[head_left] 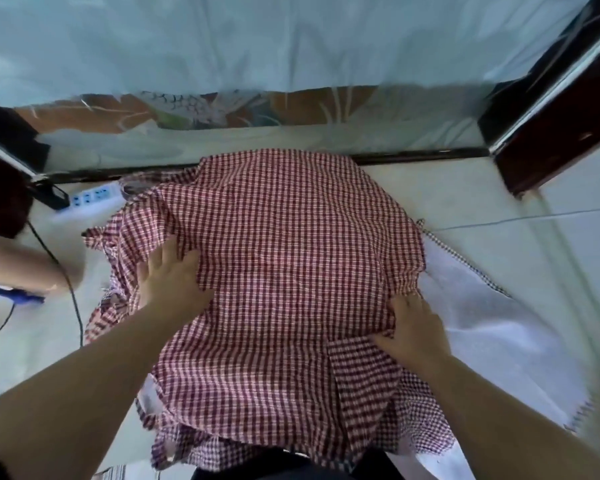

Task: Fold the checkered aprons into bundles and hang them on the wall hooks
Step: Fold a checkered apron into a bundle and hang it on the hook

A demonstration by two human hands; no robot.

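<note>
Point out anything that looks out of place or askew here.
The apron lies rumpled, not flat: its left edge is bunched and reaches the power strip. A black cable trails loose beside it.

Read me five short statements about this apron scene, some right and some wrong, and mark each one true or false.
1. The left hand lies flat on the checkered apron. True.
2. The apron hangs on a wall hook. False: it lies spread out, with the right hand at its right edge.
3. A power strip lies near the apron's far left corner. True.
4. The apron's checks are blue and white. False: they are red and white.
5. A white cloth lies at the apron's right side. True.
</note>
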